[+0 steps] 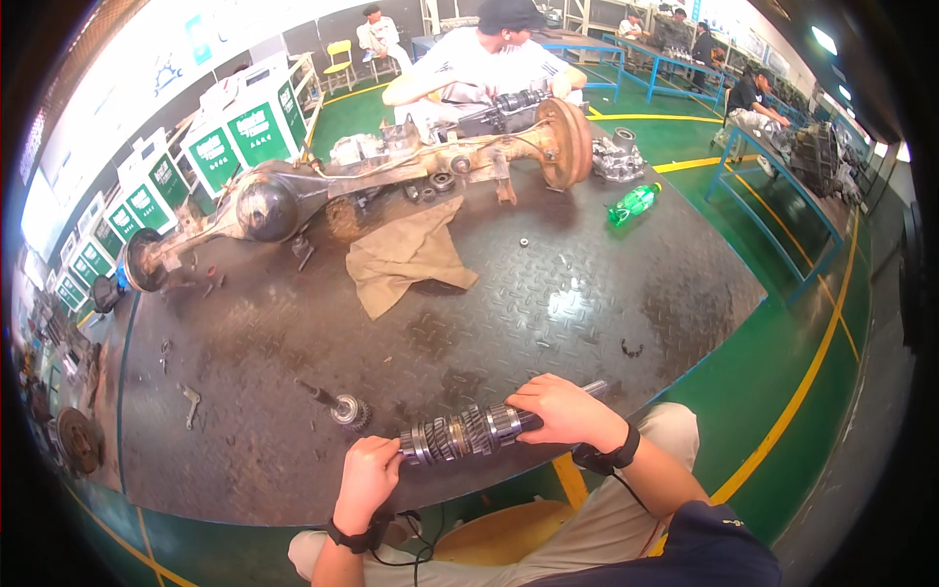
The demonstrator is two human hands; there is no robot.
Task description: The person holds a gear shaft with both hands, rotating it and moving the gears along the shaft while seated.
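Observation:
A metal gear shaft (460,437) carrying several toothed gears lies sideways across my front, at the near edge of the table. My left hand (370,474) is closed round its left end. Toward the other end, my right hand (562,406) grips the shaft, and a bare splined tip (595,388) sticks out past the fingers. Both hands are in wristbands with cables. Just beyond my left hand, a smaller shaft with a gear (349,411) rests on the metal table (509,342).
A rusty axle housing (333,186) with a brake drum (564,142) spans the far side. Before it lie a brown cloth (409,256), a green bottle (634,203), a small nut (523,242) and a dark ring (632,348). Another person (499,59) sits opposite.

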